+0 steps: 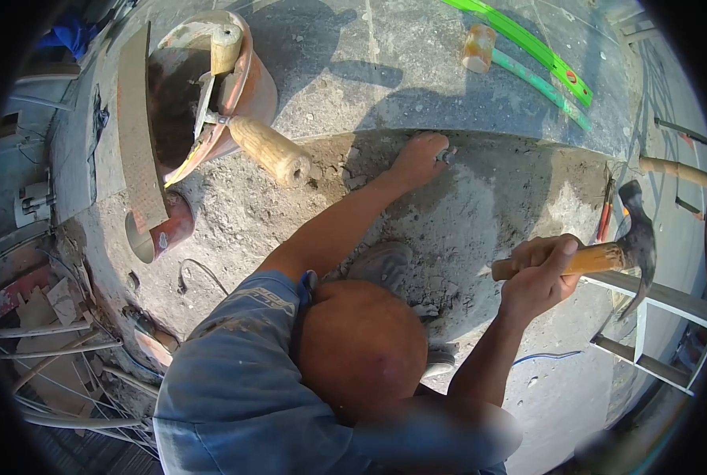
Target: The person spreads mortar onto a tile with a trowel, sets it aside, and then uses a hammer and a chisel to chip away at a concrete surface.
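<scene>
My left hand [419, 163] is low against the edge of the tiled floor, over a strip of rough, broken mortar [480, 207]. Its fingers are closed around a small grey chunk [446, 155], most of which is hidden. On the right, my right hand [537, 279] grips a claw hammer [642, 235] by its wooden handle. The hammer's dark head is raised off the ground and points right. My bent knee [361, 348] fills the space between my arms.
A bucket [260, 79] at upper left carries wooden-handled trowels [268, 149]. Beside it leans a long flat strip [138, 127] near a short pipe piece [173, 227]. A mallet [478, 49] and green level [527, 47] lie on the tiles. Pliers [606, 207] and a metal frame [646, 301] stand right.
</scene>
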